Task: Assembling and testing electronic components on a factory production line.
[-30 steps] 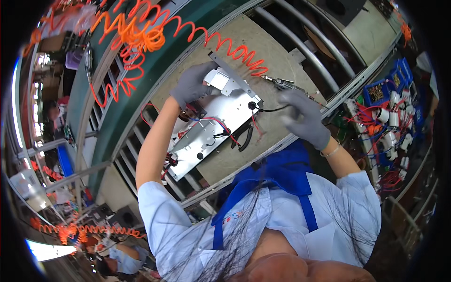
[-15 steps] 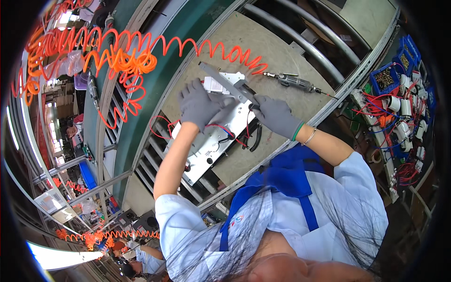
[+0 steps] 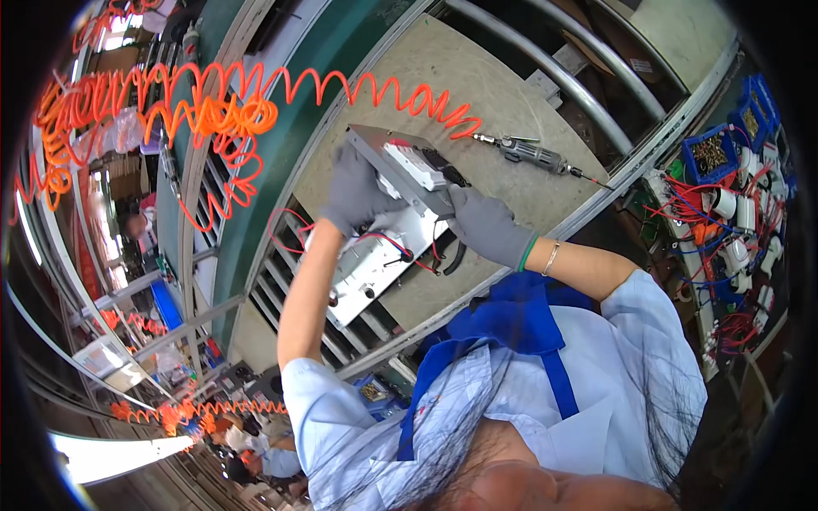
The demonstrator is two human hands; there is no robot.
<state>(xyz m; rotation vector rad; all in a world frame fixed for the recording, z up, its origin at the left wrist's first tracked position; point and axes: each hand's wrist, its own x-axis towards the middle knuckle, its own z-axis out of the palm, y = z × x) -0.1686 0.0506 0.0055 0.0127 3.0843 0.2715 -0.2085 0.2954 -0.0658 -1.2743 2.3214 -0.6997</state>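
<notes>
A grey sheet-metal piece (image 3: 383,161) with a bent edge is held between my two grey-gloved hands. At its left end is my left hand (image 3: 356,194), closed, with some fingers hidden behind the metal. My right hand (image 3: 489,225) grips the right end, thumb side against the edge. Just beyond that edge sits a white box-shaped part (image 3: 417,164) with black parts beside it. Underneath lies a long white metal panel (image 3: 368,279), tilted across the work surface, with red and blue wires (image 3: 388,242) on it. A black curved handle (image 3: 455,259) shows by the panel's right side.
A pneumatic screwdriver (image 3: 535,155) on a coiled orange hose (image 3: 375,92) lies on the grey board (image 3: 503,102) to the right. Metal rollers (image 3: 562,77) flank the board. Further right are blue screw bins (image 3: 709,156) and a heap of white wired parts (image 3: 724,204).
The grey metal piece has tipped and moved slightly down, showing a wider face. The white box part now shows beyond its edge. Both hands have shifted slightly with it.
</notes>
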